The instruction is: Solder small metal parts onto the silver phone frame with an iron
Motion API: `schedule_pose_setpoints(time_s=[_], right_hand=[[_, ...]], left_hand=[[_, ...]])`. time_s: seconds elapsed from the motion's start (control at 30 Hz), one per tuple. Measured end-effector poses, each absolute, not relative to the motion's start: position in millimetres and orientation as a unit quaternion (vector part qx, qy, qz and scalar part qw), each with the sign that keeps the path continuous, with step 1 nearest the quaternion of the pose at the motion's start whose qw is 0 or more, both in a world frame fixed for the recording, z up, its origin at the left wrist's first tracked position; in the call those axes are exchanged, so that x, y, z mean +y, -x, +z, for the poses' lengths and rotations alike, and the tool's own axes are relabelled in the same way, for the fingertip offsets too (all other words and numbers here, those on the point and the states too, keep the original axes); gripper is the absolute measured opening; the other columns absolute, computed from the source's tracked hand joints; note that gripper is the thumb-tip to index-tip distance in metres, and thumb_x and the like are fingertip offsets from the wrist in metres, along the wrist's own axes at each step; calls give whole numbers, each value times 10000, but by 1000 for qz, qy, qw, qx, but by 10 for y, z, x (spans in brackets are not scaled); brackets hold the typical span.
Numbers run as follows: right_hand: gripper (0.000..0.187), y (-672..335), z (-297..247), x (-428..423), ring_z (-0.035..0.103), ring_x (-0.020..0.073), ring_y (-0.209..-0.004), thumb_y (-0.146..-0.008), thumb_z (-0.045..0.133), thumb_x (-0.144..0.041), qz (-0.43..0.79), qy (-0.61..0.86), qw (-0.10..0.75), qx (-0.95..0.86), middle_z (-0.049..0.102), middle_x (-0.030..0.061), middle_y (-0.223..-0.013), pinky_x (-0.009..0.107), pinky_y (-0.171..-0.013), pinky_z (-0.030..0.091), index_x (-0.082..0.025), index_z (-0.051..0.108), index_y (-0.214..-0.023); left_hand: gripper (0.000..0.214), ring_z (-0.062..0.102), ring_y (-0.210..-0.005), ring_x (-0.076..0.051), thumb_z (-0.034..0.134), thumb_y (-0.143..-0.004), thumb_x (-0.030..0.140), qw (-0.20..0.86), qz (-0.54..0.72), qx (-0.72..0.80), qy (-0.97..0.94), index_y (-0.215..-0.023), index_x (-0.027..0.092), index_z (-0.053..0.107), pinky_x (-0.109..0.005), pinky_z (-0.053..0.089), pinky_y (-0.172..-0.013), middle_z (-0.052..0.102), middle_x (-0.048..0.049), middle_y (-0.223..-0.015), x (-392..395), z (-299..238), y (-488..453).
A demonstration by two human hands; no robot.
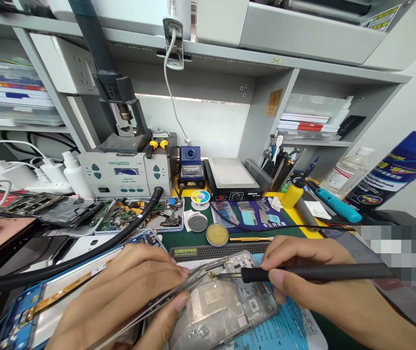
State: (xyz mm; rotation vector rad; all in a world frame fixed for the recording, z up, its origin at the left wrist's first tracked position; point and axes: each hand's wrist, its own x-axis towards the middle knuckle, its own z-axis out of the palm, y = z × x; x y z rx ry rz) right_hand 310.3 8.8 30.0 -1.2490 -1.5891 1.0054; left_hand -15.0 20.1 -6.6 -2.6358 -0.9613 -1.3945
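Observation:
A pair of metal tweezers [156, 302] lies between the fingers and thumb of my left hand [120, 291]. Its tips reach a small gold-coloured part [212, 275] on an opened phone frame [226, 304]. My right hand [302, 265] grips the black handle of a soldering iron [288, 273]. The iron's thin metal tip points left and meets the same small part, or nearly so; exact contact is too small to tell. The frame lies tilted on a blue-and-white packet [280, 325], its lower left partly behind my left hand.
Around the mat stand a hot-air station [127, 172], a soldering station [192, 170], a heating plate [233, 173], a solder spool [200, 199] and a flux tin [217, 235]. A thick black hose [120, 238] crosses the left side. Phone parts [145, 214] fill a tray.

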Motion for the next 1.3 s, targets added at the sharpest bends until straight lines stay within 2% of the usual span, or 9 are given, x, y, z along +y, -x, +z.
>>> schedule_pose_setpoints(time_s=[0.2,0.47,0.6,0.7,0.8,0.9,1.0,1.1,1.3], right_hand=[[123,-3128,298,71,689,147,-599,-906,866,-203,386,496,424,-652,781,-5,-741,239,-600,552,-282,927,-835],[158,-3103,358,90,741,174,-632,-893,866,-170,350,482,417,-687,818,9,-780,247,-604,588,-308,918,-833],[158,-3086,357,96,752,193,-625,-872,884,-181,340,478,430,-686,811,4,-724,252,-591,599,-325,925,-823],[119,-3092,344,99,752,187,-639,-907,895,-232,351,471,428,-687,843,16,-808,253,-606,602,-330,931,-849],[136,-3101,349,98,757,182,-654,-922,878,-221,345,470,426,-692,842,13,-814,246,-622,604,-330,928,-858],[177,-3105,358,89,763,177,-648,-900,872,-188,335,476,424,-694,827,-4,-764,230,-616,604,-344,926,-836],[162,-3102,344,76,738,166,-620,-888,881,-193,339,481,421,-691,827,2,-792,236,-602,596,-339,928,-835],[122,-3095,325,72,717,157,-592,-912,887,-234,351,483,422,-682,840,12,-856,249,-587,590,-340,936,-877],[135,-3100,335,92,736,159,-605,-926,888,-236,352,481,419,-685,820,-6,-766,236,-621,606,-345,936,-862]], left_hand=[[165,818,-994,-125,694,-1067,180,6,-442,-303,844,-1155,306,755,-171,652,-886,848,58,-989,206,-70,128],[175,836,-978,-166,701,-1067,198,-14,-451,-302,840,-1183,312,765,-227,689,-856,861,40,-994,200,-113,117],[89,849,-907,-236,746,-1063,359,-4,-470,-318,823,-1094,316,817,-305,725,-775,851,0,-915,180,-142,59],[193,850,-901,-273,780,-1038,497,9,-475,-331,815,-1050,314,840,-360,745,-795,846,-23,-886,153,-178,1],[231,850,-916,-282,780,-1033,537,12,-477,-333,813,-1039,316,846,-375,751,-813,846,-29,-884,136,-198,-14],[184,853,-933,-282,774,-1042,488,6,-477,-334,813,-1053,318,844,-374,751,-817,854,-26,-903,137,-190,35],[98,854,-968,-259,749,-1056,344,-7,-472,-332,817,-1114,319,824,-342,741,-828,865,-10,-956,148,-167,109],[179,845,-1022,-216,715,-1058,221,-17,-460,-319,829,-1191,317,787,-299,719,-867,867,14,-1017,160,-150,152],[208,838,-1032,-199,707,-1058,193,-24,-452,-316,834,-1213,317,770,-284,715,-868,861,30,-1027,160,-128,145]])
